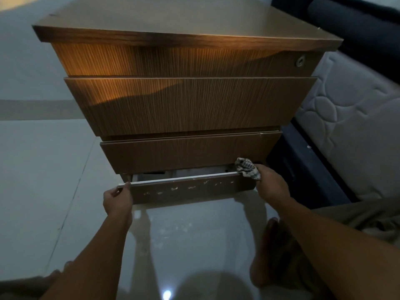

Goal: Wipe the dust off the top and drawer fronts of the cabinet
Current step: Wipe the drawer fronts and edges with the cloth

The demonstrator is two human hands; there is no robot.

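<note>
A brown wood-grain cabinet (186, 105) with several stacked drawers fills the middle of the view. Its bottom drawer (190, 188) stands pulled out a little, and pale dust marks spot its front. My left hand (118, 199) grips the left end of that drawer front, fingers over its top edge. My right hand (270, 185) holds a crumpled patterned cloth (246, 167) pressed at the right end of the drawer's top edge. The cabinet top (173, 16) is bare.
Glossy light floor tiles (194, 234) lie under and in front of the cabinet. A white quilted mattress (350, 126) on a dark bed frame (303, 165) stands close to the right. My bare foot (272, 256) rests on the floor at lower right.
</note>
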